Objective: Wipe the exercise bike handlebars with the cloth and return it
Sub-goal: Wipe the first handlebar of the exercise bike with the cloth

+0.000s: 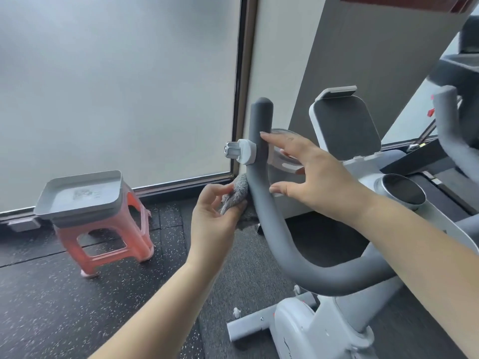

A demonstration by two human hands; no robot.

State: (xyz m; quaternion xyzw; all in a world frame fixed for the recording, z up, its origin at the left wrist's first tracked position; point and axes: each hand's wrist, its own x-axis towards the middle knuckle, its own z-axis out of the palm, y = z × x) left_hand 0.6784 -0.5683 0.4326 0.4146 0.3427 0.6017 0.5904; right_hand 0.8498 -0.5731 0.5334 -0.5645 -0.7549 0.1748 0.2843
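The big white exercise bike (324,322) stands on the dark floor mat (51,301). Its grey handlebar (261,161) curves up in front. On the floor near the frosted glass wall stands an orange stool (103,237) with a grey tray (80,195) on top. The right hand (313,174) is spread wide, fingers straight, one fingertip touching the bar. The left hand (220,211) pinches the fluffy grey cloth (236,193) and holds it against the left side of the bar, below a small white clamp (241,151).
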